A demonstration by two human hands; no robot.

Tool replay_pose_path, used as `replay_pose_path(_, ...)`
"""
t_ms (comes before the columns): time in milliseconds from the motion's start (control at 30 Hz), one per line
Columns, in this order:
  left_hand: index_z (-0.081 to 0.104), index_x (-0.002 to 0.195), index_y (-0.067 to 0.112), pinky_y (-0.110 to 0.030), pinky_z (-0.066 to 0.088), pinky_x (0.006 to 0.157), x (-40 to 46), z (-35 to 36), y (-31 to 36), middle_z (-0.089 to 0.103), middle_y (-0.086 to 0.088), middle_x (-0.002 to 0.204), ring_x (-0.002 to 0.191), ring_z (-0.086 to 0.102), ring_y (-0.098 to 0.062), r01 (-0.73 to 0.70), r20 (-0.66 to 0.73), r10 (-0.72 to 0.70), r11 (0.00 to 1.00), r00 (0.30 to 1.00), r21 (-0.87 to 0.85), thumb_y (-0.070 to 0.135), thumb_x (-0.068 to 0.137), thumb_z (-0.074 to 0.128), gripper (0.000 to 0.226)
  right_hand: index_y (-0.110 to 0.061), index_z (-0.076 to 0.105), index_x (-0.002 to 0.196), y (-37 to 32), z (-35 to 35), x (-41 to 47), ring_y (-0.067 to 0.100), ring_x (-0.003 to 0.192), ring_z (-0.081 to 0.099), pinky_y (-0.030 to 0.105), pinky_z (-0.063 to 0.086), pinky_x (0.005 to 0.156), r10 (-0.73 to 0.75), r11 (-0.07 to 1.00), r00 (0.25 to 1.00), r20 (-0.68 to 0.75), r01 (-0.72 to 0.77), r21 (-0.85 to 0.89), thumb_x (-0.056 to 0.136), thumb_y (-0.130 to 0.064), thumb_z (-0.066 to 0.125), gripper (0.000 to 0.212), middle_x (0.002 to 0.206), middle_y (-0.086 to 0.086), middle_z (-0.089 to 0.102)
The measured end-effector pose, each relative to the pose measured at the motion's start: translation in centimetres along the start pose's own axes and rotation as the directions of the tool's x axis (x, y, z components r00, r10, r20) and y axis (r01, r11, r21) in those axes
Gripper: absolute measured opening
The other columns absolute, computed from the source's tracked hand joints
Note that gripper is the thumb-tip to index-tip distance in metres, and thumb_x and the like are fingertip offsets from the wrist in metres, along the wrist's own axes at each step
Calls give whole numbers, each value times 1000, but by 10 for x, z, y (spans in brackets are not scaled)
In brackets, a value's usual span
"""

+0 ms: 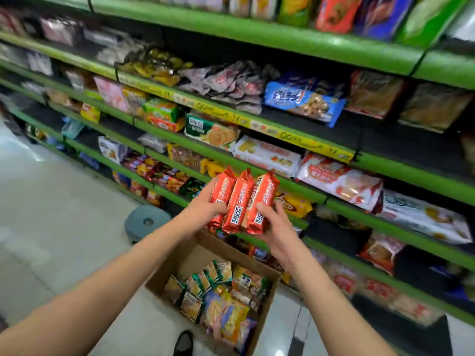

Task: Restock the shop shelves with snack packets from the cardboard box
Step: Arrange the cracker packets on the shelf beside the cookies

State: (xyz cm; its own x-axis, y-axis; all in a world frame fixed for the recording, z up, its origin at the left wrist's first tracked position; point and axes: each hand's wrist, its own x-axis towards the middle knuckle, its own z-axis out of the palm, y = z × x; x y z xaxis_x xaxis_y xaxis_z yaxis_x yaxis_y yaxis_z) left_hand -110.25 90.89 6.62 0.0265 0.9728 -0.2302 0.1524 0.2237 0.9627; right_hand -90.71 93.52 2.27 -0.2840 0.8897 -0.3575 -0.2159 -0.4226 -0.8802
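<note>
Currently, three glossy red foil packets [241, 201], oblong with crimped ends, stand side by side above the cardboard box [180, 263], before the green shelves [257, 124]; left hand [203, 208] and right hand [276, 224] each curl round them

Both forearms are bare, with no sleeves, watch or rings visible; one black shoe [183, 342] shows below.

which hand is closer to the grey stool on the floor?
Left. The left hand grips the left side of the red packets, just up and right of the grey stool. The right hand holds the packets' right side, farther off.
</note>
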Motion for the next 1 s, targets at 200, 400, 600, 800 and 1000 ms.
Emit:
replay_pose_path(200, 31, 135, 54, -27, 54, 84, -10, 103, 97, 68, 23, 107, 95, 68, -4, -145, 45, 137, 954, 989, 263, 22, 77, 62, 73, -16, 47, 139, -78, -94, -54, 36, 116, 63, 53, 56, 86, -108, 982, 992, 65, 96, 164, 81, -38, 72, 66, 128, 15, 65)
replay_pose_path(400, 29, 145, 45, -40, 48, 100, 11, 197, 176, 60, 6, 130, 110, 61, -15, -202, 9, 223, 863, 975, 464, 37, 72, 57, 79, -16, 57, 134, -143, -165, -78, 32, 118, 63, 47, 55, 83, -184, 942, 983, 23, 170, 289, 78, -46, 68, 65, 126, 13, 67)
replay_pose_path(600, 22, 152, 35, -56, 34, 110, 56, 267, 234, 34, -11, 151, 133, 38, -40, -196, -3, 302, 627, 953, 754, 39, 85, 55, 74, -22, 68, 119, -193, -219, -67, 28, 110, 68, 52, 50, 94, -249, 877, 966, -62, 252, 408, 89, -50, 56, 43, 122, 10, 70)
replay_pose_path(800, 23, 153, 30, -59, 34, 109, 106, 309, 259, 31, -8, 157, 136, 35, -39, -180, 70, 241, 475, 968, 861, 52, 81, 49, 80, -20, 63, 127, -224, -253, -42, 31, 112, 66, 52, 52, 93, -164, 863, 975, -152, 217, 456, 93, -48, 49, 46, 120, 12, 70)
replay_pose_path(1000, 39, 118, 20, -57, 32, 100, 155, 330, 259, 54, -15, 134, 124, 46, -40, -231, 82, 304, 495, 949, 838, 60, 71, 48, 63, -14, 61, 117, -259, -281, -13, 31, 100, 69, 47, 57, 77, -83, 913, 952, -294, 191, 362, 94, -42, 53, 37, 102, 14, 75)
